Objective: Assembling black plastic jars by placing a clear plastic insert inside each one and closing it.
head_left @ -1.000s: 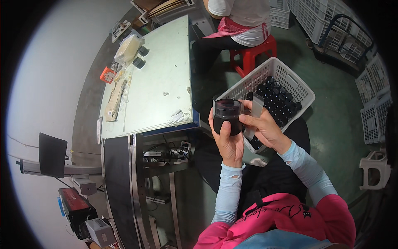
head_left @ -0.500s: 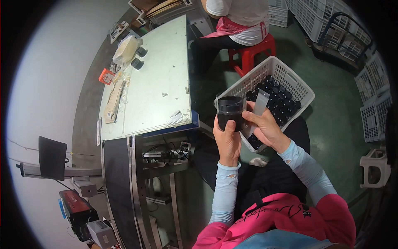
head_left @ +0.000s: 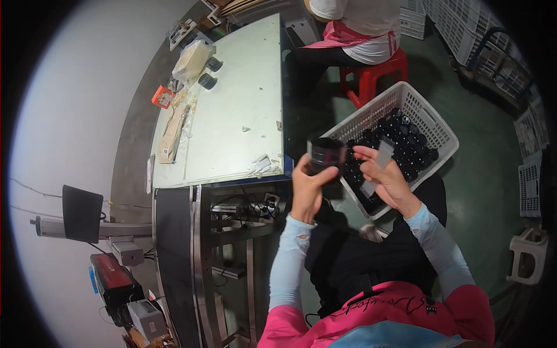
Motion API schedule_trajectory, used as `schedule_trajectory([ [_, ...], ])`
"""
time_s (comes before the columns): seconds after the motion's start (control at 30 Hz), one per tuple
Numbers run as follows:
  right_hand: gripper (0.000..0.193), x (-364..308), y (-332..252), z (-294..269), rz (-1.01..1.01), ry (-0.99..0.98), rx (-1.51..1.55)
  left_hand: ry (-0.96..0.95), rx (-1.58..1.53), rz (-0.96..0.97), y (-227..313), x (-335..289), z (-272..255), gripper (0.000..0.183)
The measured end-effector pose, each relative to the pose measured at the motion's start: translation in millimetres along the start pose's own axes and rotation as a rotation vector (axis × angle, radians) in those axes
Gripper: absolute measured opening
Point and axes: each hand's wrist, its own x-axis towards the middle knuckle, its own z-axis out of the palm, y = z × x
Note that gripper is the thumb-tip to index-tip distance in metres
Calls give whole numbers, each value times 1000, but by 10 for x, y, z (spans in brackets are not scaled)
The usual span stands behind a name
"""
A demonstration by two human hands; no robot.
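Note:
My left hand (head_left: 307,190) is closed around a black round jar (head_left: 326,153), slightly blurred, with a clear plastic sleeve seeming to stand up around its upper edge. To its right, apart from the jar, my right hand (head_left: 390,180) holds a flat, clear plastic strip (head_left: 385,152) between thumb and fingers; the index finger points toward the jar. Beneath both hands is a white slotted crate (head_left: 432,116) with several small black glossy jars or lids (head_left: 400,139) piled inside.
A white-topped table (head_left: 232,116) at left bears two black jars (head_left: 207,81), a plastic bag (head_left: 192,61) and scraps. A narrow black conveyor belt (head_left: 174,249) runs nearer me. Another person (head_left: 362,35) sits on a red stool (head_left: 374,75). Stacked white crates (head_left: 458,29) and a pale stool (head_left: 528,255) stand right.
My right hand has drawn away from the jar, keeping the clear strip. The left hand has tilted and moved left relative to the crate with the jar. The whole view has shifted slightly.

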Motion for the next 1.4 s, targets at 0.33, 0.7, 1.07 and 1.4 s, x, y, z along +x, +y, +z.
schedule_trajectory([
  [0.33,37,-177,130,-1459,161,441,-96,427,628,254,351,1351,-1477,32],
  [0.7,23,530,793,-3028,366,815,-349,607,719,310,221,2389,-1999,34],
  [1.07,39,1897,1684,-4262,33,415,-1621,571,1589,148,41,1785,-1831,51],
  [1.4,47,2827,2000,-4187,419,154,-2140,629,1595,174,11,1865,-1579,37],
])
